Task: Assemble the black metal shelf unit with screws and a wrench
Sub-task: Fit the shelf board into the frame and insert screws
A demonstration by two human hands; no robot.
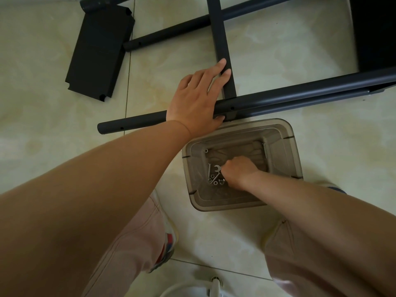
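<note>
A black metal shelf frame lies on the tiled floor, with a long near tube (300,96) and a flat crossbar (222,46) joining it. My left hand (199,99) rests on that joint, fingers laid straight along the crossbar and thumb under the tube. Just in front stands a translucent grey bin (285,136). Inside it lie a small silver wrench (216,170) and several screws and washers (213,179). My right hand (237,171) reaches into the bin with curled fingers beside the wrench; what it pinches is hidden.
A loose black shelf panel (98,52) lies at the far left. A second black tube (171,32) runs behind the crossbar, and a dark panel (372,33) fills the far right. My knees and shoes frame the bin. A white object (214,286) sits at the bottom edge.
</note>
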